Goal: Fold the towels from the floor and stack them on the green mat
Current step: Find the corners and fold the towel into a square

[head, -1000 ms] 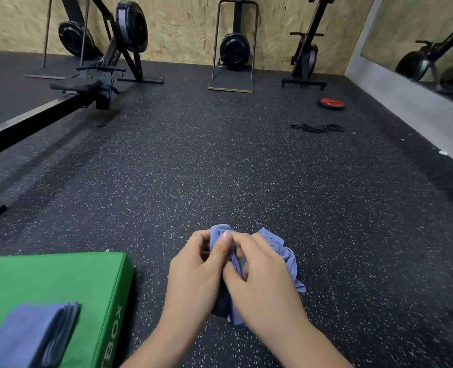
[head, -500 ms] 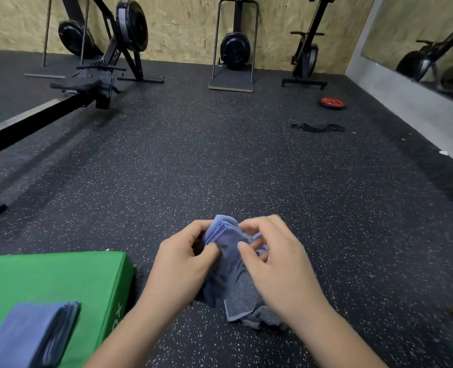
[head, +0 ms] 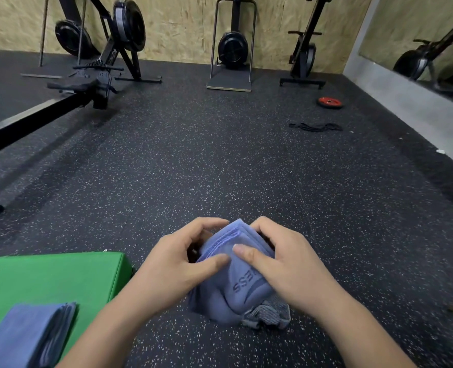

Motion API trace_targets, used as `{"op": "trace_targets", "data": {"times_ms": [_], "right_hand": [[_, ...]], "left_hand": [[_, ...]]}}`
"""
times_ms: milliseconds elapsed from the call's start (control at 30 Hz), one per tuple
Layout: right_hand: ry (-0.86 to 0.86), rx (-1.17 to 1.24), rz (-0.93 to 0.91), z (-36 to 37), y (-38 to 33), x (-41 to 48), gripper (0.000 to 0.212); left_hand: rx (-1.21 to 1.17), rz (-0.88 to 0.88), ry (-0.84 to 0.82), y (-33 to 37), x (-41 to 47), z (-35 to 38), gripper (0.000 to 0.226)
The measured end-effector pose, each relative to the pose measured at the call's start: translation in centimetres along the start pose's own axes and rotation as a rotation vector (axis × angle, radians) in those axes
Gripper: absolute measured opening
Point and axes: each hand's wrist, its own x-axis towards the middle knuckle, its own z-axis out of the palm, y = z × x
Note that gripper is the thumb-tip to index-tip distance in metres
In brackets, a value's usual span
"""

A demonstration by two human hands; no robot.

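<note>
We see the speckled floor [head: 220,168] and the green mat [head: 47,277] bearing a stack of folded towels [head: 26,333]. Right of the mat, our left hand [head: 177,269] and right hand [head: 286,264] grip a bunched blue towel [head: 236,293], fingers clamped on its top.

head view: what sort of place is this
Most likely a gym: a black rowing machine stands on speckled black rubber flooring, and a red round weight plate lies on it.
</note>
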Motion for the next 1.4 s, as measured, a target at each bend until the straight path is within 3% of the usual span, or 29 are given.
{"op": "trace_targets", "data": {"times_ms": [100,167,300,400,500,567,633,767,867,1033,1267,1367,1400], "right_hand": [[0.094,0.003,-0.018,-0.1,0.0,0.1,0.025],[0.124,-0.009,-0.020,-0.1,0.0,0.1,0.026],[0.251,-0.002,-0.012,-0.3,-0.2,0.1,0.029],[0.345,0.044,0.011,-0.3,-0.8,0.2,0.027],[0.408,0.070,0.038,0.4,-0.8,0.3,0.028],[0.429,0.068,0.060,0.8,-0.6,0.3,0.029],[0.447,0.070,0.078,0.9,-0.6,0.1,0.029],[0.512,0.082,0.115,0.2,-0.3,0.3,0.030],[0.526,0.118,0.142,0.0,0.1,0.4,0.032],[0.561,0.106,0.150,-0.6,0.5,0.6,0.031],[0.571,0.151,0.181,-1.7,1.0,0.7,0.030],[0.542,0.147,0.207,-1.2,1.3,0.8,0.031],[0.539,0.142,0.220,-1.1,1.4,0.8,0.031]], "left_hand": [[0.051,-0.126,-0.144,-0.8,0.1,-0.9,0.040],[0.020,-0.170,-0.148,-1.3,0.1,-1.4,0.028],[-0.202,-0.155,-0.014,-1.0,0.2,-2.3,0.020],[-0.573,-0.252,0.171,-0.1,0.4,-1.1,0.024],[-0.719,-0.317,0.288,0.9,0.3,1.6,0.020],[-0.768,-0.332,0.303,1.3,0.0,3.3,0.021],[-0.798,-0.351,0.217,1.4,-0.2,3.9,0.042],[-0.633,-0.327,-0.013,0.9,-0.4,2.7,0.091],[-0.524,-0.323,-0.081,1.0,-0.7,2.5,0.103],[-0.423,-0.299,-0.046,-0.4,-0.4,1.7,0.115],[-0.125,-0.193,0.123,-2.4,-0.4,1.6,0.072],[0.021,0.007,0.211,-0.9,-0.9,3.1,0.042],[0.090,0.101,0.191,-0.2,-1.2,3.7,0.041]]}}
